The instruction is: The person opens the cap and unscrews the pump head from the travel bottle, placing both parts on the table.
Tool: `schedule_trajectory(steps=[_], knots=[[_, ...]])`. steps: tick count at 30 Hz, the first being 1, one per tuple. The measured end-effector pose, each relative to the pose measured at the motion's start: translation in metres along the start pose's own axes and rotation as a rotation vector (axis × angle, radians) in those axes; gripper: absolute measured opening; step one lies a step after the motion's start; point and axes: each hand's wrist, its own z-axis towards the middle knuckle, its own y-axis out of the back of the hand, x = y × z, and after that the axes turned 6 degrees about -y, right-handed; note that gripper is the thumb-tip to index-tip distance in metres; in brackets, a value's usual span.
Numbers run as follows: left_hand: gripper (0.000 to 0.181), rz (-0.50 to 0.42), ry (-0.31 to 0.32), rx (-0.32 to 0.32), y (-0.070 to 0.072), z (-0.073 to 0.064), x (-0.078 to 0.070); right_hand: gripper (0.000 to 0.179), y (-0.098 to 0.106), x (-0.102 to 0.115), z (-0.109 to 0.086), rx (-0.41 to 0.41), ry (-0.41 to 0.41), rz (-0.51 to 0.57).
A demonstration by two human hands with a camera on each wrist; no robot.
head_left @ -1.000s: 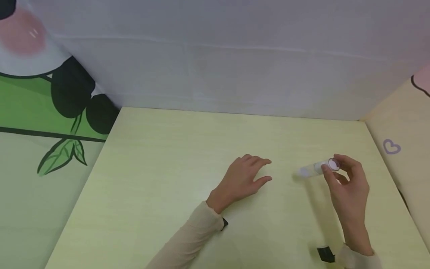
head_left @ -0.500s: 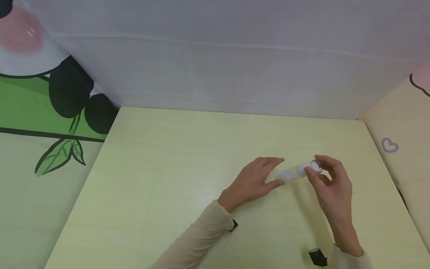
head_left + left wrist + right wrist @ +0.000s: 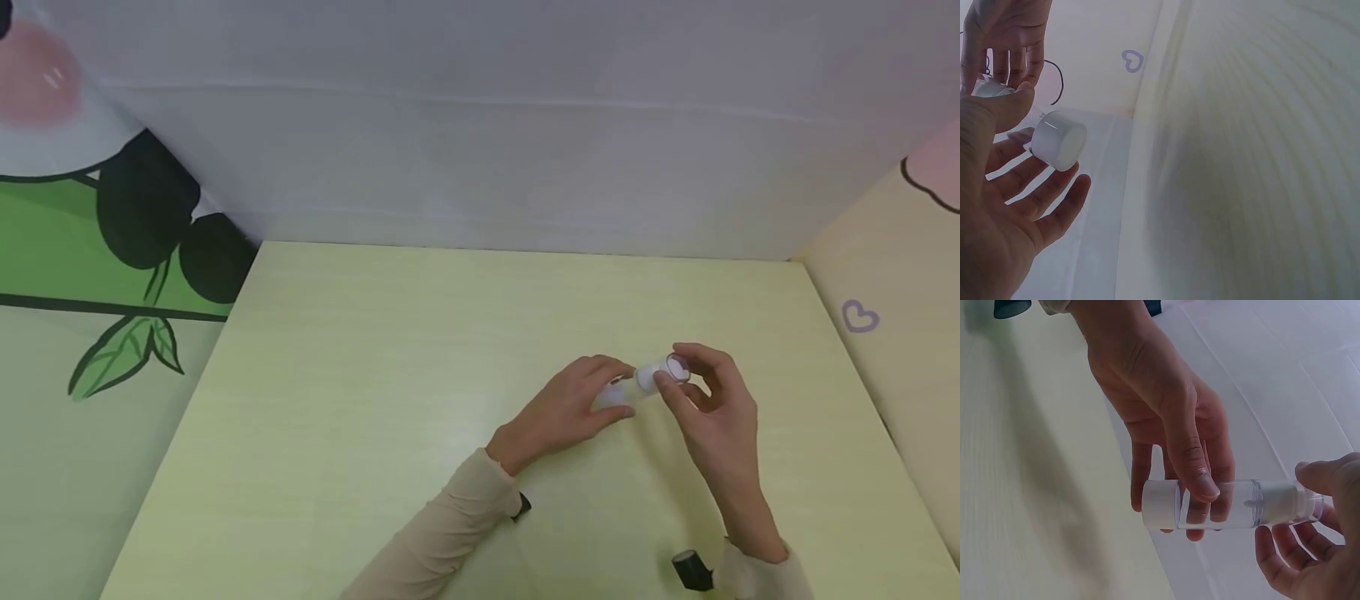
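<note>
A clear cylindrical bottle with a white end is held above the table between both hands. My right hand pinches its right end, thumb on the near side and fingers on the far side. My left hand has its thumb and fingers around the other part. In the right wrist view the left thumb lies over the clear wall, with fingers behind it. The white end cap sticks out past the left thumb in the left wrist view. In the right wrist view, a white part shows inside the bottle near the right fingers.
The pale yellow table lies below both hands. A grey-white sheet hangs behind it. Printed panels stand at the left and right sides, one with a purple heart. Small black devices sit at the wrists.
The right hand has carried the bottle leftward, into the space between the left thumb and fingers. The left hand has shifted slightly right and narrowed around it.
</note>
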Motion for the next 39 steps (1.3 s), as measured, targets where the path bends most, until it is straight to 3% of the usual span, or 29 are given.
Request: schedule_trajectory(steps=[6,12,19,30,39], knots=[[0.042,-0.14,-0.008,-0.068,0.003,-0.006,0.0,0.049,-0.004,0.001,-0.004,0.024,0.03,0.092],[0.041,-0.191,-0.008,-0.123,0.006,-0.016,0.0,0.054,-0.009,0.0,-0.01,0.072,0.026,0.15],[0.039,-0.241,0.004,-0.144,0.013,-0.029,-0.003,0.062,-0.016,-0.004,-0.016,0.159,-0.008,0.164],[0.039,-0.166,0.013,-0.194,0.03,-0.054,-0.013,0.078,-0.04,-0.012,-0.027,0.307,0.15,0.323],[0.037,-0.118,0.015,-0.274,0.034,-0.072,-0.02,0.076,-0.057,-0.009,-0.039,0.283,0.2,0.316]])
